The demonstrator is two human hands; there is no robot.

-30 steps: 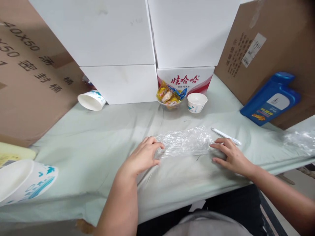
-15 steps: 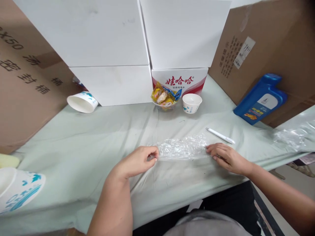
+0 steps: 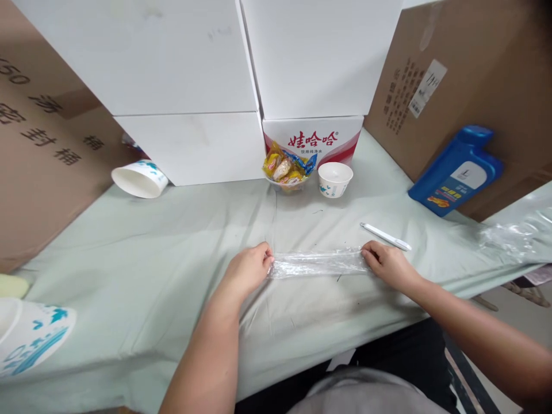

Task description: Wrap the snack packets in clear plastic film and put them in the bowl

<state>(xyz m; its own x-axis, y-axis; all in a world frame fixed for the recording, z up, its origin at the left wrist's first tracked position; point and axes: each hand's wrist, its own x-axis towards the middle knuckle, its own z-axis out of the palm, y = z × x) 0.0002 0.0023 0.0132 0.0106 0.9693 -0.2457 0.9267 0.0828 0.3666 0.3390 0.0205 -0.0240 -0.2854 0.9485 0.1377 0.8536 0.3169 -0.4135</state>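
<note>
1. Film, clear and creased, lies in a narrow band near the middle of the desk, towards the near edge and between the 2 hands.
2. Left hand: grip narrow, thumb and finger pinching the film's left end.
3. Right hand: grip also narrow, fingertips pinching the right end, close to the far corner; how much film is bunched under the fingers, I cannot tell.
4. What has changed: 1 second ago both hands were spread loosely at the ends of a wider, more crumpled heap. Now both pinch it, and the film is drawn into a slimmer, straighter strip.
5. What that means, as I judge it: the film is under control at 2 points and slightly taut, so the hands can steer it together; a hard pull might tear it or pack the creases tighter.
6. White tool: on the desk just beyond the right hand, apart from it.
7. Farther off: snacks in a bowl, with an upright cup just to their right. Far right, a blue bottle leans by a brown carton.
</note>
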